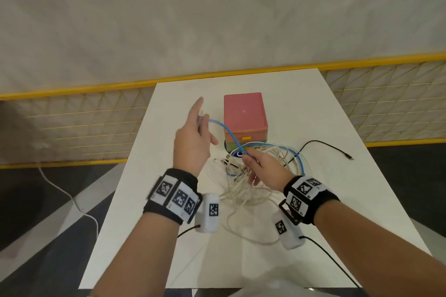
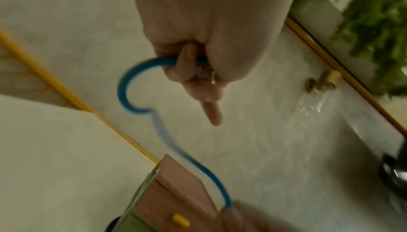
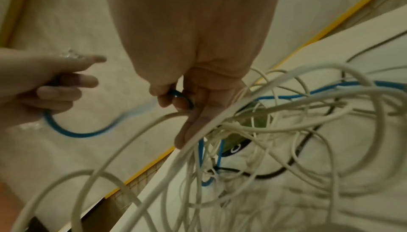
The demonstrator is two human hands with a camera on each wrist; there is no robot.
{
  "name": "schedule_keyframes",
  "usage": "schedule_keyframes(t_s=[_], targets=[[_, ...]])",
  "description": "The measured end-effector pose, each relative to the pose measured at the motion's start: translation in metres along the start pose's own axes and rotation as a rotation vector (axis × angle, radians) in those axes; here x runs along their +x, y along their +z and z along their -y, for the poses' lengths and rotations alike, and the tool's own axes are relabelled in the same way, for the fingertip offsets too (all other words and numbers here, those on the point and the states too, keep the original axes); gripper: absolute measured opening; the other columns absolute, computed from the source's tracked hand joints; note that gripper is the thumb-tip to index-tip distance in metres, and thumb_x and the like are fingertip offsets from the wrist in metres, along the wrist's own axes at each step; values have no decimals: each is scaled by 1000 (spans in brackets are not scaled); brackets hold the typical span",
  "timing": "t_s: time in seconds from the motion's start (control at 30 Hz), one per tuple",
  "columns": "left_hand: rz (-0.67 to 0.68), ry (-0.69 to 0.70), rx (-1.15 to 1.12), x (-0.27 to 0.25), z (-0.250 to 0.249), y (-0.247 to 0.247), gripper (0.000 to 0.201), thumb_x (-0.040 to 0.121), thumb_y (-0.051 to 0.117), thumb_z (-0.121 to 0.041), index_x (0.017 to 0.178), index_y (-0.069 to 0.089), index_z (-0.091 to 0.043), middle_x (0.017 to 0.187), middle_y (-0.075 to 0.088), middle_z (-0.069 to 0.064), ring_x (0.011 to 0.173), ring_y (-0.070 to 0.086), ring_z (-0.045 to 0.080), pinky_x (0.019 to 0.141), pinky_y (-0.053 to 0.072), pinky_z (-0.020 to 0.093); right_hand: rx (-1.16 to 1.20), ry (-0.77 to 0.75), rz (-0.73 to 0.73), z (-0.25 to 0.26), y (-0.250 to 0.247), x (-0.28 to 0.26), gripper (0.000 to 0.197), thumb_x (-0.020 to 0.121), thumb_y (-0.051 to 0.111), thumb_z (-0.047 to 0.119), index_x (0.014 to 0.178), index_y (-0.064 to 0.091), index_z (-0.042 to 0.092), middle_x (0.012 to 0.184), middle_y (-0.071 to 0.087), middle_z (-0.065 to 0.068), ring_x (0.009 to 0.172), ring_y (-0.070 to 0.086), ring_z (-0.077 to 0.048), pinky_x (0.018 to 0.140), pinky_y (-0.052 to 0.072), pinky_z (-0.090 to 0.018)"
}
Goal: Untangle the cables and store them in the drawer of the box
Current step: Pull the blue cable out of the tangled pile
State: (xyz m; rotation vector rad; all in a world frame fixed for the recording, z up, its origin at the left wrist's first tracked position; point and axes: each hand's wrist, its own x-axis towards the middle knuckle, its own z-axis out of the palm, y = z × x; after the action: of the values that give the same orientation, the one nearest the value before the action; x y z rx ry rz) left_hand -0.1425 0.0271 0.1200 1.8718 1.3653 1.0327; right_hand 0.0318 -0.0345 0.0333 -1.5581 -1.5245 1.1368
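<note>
Head view, largest to smallest. White table point(image 1: 277, 260): bears everything below. Pink box point(image 1: 244, 113): stands at the far middle of the table, drawers facing the person, yellow pull point(image 1: 246, 138) on the upper drawer, all drawers seemingly closed. Tangle of white cables point(image 1: 241, 190): lies just in front of the box, with a black cable point(image 1: 323, 146) trailing off to the right. Left hand point(image 1: 193, 142): raised left of the box, lower fingers curled round the end of the blue cable point(image 1: 226, 131), forefinger extended and touching nothing. Right hand point(image 1: 261, 167): over the tangle, thumb and forefinger pinching the same blue cable where it leaves the heap; white strands draped across its other fingers in the right wrist view. Free span of blue cable: runs from the left hand down and rightward to the right hand, long axis slanting across the box front; remainder threaded through the tangle beyond the right hand. Likely next: pulling leftward, away from the heap.
</note>
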Motion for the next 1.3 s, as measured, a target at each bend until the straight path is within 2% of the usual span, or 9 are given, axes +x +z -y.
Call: schedule_keyframes(t_s=[0.1,0.2,0.33,0.53,0.67,0.8,1.1,1.2,1.3], targets=[[375,87,135,-18,7,17,41,102,43,-36,142,40,-43,65,69,2,35,48,1,49,49,24,-111,-76,-13,7,0,0,20,100,40,24,94,56,14,81,56,-11,57,65,-28,56,54,-35],[575,0,202,-24,17,28,28,99,47,-44,105,57,-19,63,68,7,36,48,2,56,52,35,-172,-201,-72,15,-1,-2,29,99,39,17,85,53,38,80,55,-2,55,63,-21,55,54,-30],[347,138,114,-14,5,22,29,96,55,-40,83,52,-15,55,55,5,50,50,17,59,45,35,-153,-181,-74,6,1,1,18,101,37,20,97,52,9,81,52,-5,54,60,-23,47,49,-29],[-51,125,45,14,-6,-5,23,99,51,-35,90,53,-14,57,55,8,56,55,25,57,46,37,-266,-59,-44,-24,2,7,27,101,35,26,76,45,20,72,47,5,65,55,-24,59,47,-36],[150,222,282,-7,-2,2,43,100,47,-34,143,38,-39,52,52,-3,51,54,16,56,44,33,-276,-95,-61,-15,2,6,31,100,37,27,70,42,29,69,47,4,59,52,-19,67,50,-45],[516,120,391,-26,13,28,29,98,47,-45,122,51,-28,57,61,0,60,64,20,69,54,36,-346,-210,-87,-5,2,4,18,100,40,22,85,50,23,79,49,3,67,49,-13,68,44,-34],[175,193,223,1,-7,1,22,99,48,-37,89,52,-18,53,59,4,58,60,27,65,53,45,-361,-29,-66,-16,5,2,22,100,38,29,85,48,18,81,57,-3,65,64,-24,70,53,-45],[132,211,288,-4,1,2,12,101,43,-32,110,50,-29,56,63,3,59,62,23,65,54,39,-362,-20,-58,-6,2,4,24,99,38,27,84,52,14,77,59,-1,61,66,-21,67,53,-39],[378,233,394,-19,7,16,33,101,42,-39,133,45,-40,60,62,2,61,65,20,64,53,34,-408,-72,-68,1,4,1,24,99,39,26,85,53,14,78,60,-2,57,63,-20,63,50,-35]])
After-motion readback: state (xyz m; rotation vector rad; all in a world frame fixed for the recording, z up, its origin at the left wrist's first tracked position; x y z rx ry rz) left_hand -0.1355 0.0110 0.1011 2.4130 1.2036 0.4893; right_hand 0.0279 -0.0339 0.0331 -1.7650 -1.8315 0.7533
